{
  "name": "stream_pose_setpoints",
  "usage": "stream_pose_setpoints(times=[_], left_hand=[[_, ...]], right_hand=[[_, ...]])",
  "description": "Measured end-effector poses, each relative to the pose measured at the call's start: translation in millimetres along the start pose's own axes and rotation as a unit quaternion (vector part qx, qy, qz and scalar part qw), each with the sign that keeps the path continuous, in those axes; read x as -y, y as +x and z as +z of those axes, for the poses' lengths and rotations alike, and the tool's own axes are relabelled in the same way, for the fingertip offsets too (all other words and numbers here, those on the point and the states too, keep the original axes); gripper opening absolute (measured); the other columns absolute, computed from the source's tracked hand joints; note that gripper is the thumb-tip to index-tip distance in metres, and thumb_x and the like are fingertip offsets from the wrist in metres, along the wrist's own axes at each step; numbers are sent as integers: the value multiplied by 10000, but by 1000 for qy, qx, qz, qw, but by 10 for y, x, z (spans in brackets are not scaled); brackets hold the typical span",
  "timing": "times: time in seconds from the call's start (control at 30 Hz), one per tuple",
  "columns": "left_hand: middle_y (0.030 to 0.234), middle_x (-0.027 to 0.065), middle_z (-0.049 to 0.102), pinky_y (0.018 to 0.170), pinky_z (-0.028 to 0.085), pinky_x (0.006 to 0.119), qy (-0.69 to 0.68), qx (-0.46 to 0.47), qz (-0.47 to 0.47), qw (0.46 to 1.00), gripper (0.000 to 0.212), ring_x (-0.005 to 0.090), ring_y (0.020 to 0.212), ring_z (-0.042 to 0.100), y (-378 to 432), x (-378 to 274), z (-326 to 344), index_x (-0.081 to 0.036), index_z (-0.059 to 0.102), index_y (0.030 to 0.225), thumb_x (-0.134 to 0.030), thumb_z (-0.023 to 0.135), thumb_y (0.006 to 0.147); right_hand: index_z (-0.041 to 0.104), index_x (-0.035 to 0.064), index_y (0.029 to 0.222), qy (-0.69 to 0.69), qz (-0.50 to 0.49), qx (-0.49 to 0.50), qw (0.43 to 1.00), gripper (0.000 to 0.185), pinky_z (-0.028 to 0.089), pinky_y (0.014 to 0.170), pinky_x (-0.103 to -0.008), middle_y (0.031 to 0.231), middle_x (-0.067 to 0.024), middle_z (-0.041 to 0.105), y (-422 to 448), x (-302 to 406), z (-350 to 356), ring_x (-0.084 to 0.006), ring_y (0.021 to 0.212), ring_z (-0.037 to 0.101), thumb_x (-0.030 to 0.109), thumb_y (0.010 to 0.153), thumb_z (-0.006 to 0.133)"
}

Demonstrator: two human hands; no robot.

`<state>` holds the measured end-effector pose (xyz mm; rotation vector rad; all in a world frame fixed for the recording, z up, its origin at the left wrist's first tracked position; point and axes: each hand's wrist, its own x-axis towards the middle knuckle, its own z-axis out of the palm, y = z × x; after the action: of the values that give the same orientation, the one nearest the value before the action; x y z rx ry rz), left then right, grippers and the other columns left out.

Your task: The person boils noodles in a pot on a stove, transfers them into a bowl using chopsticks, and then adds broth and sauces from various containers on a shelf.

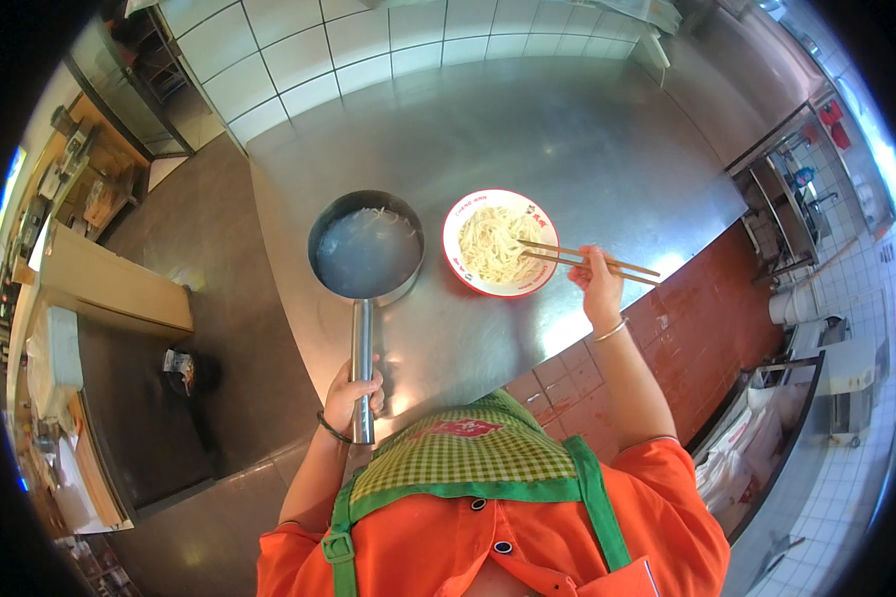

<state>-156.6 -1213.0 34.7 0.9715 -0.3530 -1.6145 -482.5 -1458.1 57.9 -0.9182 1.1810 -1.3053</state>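
My left hand [354,397] is closed around the metal handle of a saucepan [362,351], which stands on the stainless steel table [433,358]. Cloudy liquid [366,254] fills much of the pan, with a few noodle strands near its far side. To the right is a white bowl with a red rim [457,216], holding pale noodles [496,242]. Wooden chopsticks [627,270] are held in my right hand [597,283], just right of the bowl, their tips in the noodles and slightly apart.
A tiled wall [358,37] borders the table's far side. At the left stand a wooden partition [112,276] and cluttered shelves. To the right lies a red tiled floor [717,298], with a white bucket [791,306] and a bin lined with plastic bags [754,433] beyond.
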Motion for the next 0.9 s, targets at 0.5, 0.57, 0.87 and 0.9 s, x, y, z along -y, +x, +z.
stream_pose_setpoints(times=[0.5, 0.57, 0.87, 0.9], left_hand=[[788, 84, 521, 483, 454, 268, 43, -22, -44, 998, 461, 154, 530, 525, 109, -62, -13, 7, 354, 1154, -61, 540, 737], [807, 89, 534, 502, 471, 276, 77, -30, -60, 995, 452, 161, 567, 545, 99, -122, 43, 11, 349, 1164, -82, 543, 767], [1095, 167, 484, 776, 457, 314, 458, -210, 174, 846, 517, 234, 909, 549, 109, -140, -231, 11, 338, 1247, -73, 571, 794], [1093, 159, 487, 788, 450, 317, 463, -212, 223, 831, 494, 234, 927, 542, 116, -224, -114, 3, 363, 1233, -66, 570, 790]], right_hand=[[521, 10, 865, 288, 155, -16, 945, 215, 478, 495, -237, 722, -58, 549, 213, -24, 11, -161, 534, 519, 201, 909, 434], [517, 9, 869, 294, 138, 0, 946, 209, 472, 502, -235, 717, -59, 542, 229, 131, -9, -160, 535, 516, 195, 910, 430], [522, 21, 859, 271, 32, 26, 962, 176, 450, 521, -229, 733, -62, 532, 82, 790, 194, -149, 569, 505, 175, 903, 450], [525, 18, 855, 257, 20, 18, 966, 183, 450, 518, -230, 730, -64, 533, 72, 777, 158, -149, 565, 506, 180, 902, 454]])
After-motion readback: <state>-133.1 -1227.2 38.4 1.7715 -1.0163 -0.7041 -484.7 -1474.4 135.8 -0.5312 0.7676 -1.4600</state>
